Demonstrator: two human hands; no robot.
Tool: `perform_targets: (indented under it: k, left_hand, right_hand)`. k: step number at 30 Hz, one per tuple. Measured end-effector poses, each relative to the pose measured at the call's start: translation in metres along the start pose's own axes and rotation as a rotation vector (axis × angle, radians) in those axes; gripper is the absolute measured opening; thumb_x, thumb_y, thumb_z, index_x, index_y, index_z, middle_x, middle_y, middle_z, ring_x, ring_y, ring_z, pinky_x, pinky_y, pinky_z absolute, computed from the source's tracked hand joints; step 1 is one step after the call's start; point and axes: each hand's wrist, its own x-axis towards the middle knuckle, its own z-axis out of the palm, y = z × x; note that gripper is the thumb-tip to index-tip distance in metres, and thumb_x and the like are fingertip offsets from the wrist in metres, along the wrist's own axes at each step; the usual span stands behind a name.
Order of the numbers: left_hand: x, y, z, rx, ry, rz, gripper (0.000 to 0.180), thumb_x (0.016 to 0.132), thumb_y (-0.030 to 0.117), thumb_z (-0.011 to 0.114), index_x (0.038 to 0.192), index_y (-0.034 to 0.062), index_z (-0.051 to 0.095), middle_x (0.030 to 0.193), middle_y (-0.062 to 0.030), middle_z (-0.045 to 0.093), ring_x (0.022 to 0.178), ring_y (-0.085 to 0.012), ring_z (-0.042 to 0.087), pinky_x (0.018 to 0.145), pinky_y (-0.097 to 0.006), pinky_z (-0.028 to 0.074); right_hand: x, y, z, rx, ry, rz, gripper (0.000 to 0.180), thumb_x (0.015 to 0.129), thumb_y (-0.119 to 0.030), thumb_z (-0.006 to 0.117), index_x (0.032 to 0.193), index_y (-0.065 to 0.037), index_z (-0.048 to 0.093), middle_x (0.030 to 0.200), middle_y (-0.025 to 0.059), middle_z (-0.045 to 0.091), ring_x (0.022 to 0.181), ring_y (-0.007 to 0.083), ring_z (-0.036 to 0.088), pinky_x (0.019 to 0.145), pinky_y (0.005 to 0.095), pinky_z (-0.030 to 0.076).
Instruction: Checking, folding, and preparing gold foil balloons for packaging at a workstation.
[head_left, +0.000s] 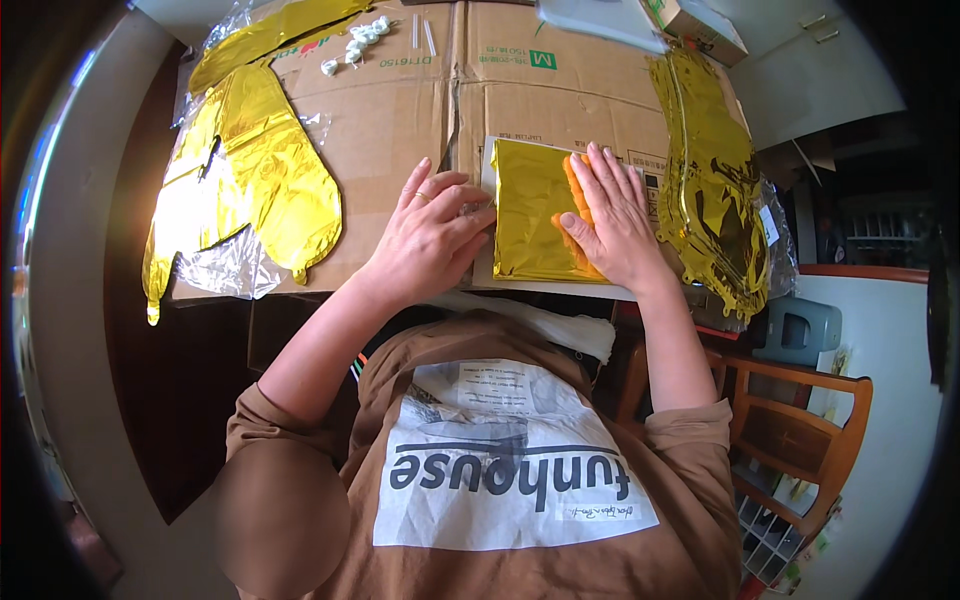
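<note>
A folded gold foil balloon [525,215] lies flat on a pale board at the table's near edge. My right hand [618,222] presses an orange cloth [577,222] onto its right part, fingers stretched and thumb over the cloth. Beside the foil's left edge, my left hand [428,225] has its fingers bent, the tips at that edge. A small clear bit shows by those fingertips, too small to name. Flat gold foil balloons [255,165] lie to the left, partly over clear plastic wrap [235,265]. More gold foil balloons [708,180] are stacked at the right edge.
Flattened cardboard [375,150] covers the table. Small white pieces [358,45] and clear straws [424,36] lie at the far side. A translucent plastic sheet [600,22] and a box [705,30] sit far right. A wooden chair [795,430] stands right of me.
</note>
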Motion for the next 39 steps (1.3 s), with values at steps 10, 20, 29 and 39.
perform_targets:
  k: [10,20,29,39]
  left_hand:
    - [0.024,-0.014,-0.021,-0.05,0.008,0.156,0.03,0.078,0.009,0.068,0.108,0.0096,0.065,0.122,-0.0106,0.061,0.123,-0.0326,0.055,0.114,-0.054,0.036]
    - [0.067,-0.052,0.018,-0.268,-0.161,0.296,0.024,0.081,-0.003,0.059,0.103,0.0012,0.066,0.11,-0.0142,0.066,0.102,-0.0346,0.063,0.093,-0.043,0.051]
    - [0.094,-0.055,0.013,-0.365,-0.141,-0.076,0.018,0.089,0.004,0.058,0.104,0.0003,0.068,0.1,-0.015,0.069,0.092,-0.0294,0.068,0.082,-0.037,0.054]
    - [0.142,-0.035,0.0,-0.205,-0.597,-0.323,0.028,0.088,0.023,0.066,0.106,0.0025,0.071,0.094,-0.0139,0.073,0.087,-0.0273,0.07,0.08,-0.037,0.055]
  right_hand:
    - [-0.027,-0.04,-0.059,-0.041,0.104,-0.29,0.054,0.075,-0.021,0.076,0.125,-0.007,0.064,0.134,0.014,0.06,0.131,0.032,0.052,0.117,0.054,0.031]
    - [-0.035,-0.058,-0.035,-0.226,0.096,-0.305,0.032,0.081,-0.008,0.066,0.112,0.003,0.065,0.112,0.0183,0.068,0.104,0.0304,0.065,0.104,0.0472,0.047]
    - [-0.031,-0.056,-0.021,-0.201,0.262,-0.279,0.03,0.081,-0.006,0.068,0.11,0.003,0.067,0.104,0.0157,0.07,0.093,0.0268,0.067,0.089,0.0418,0.052]
    - [-0.039,-0.06,-0.034,-0.199,0.295,-0.257,0.023,0.084,-0.006,0.064,0.105,0.005,0.067,0.098,0.017,0.072,0.086,0.0262,0.07,0.082,0.0388,0.054]
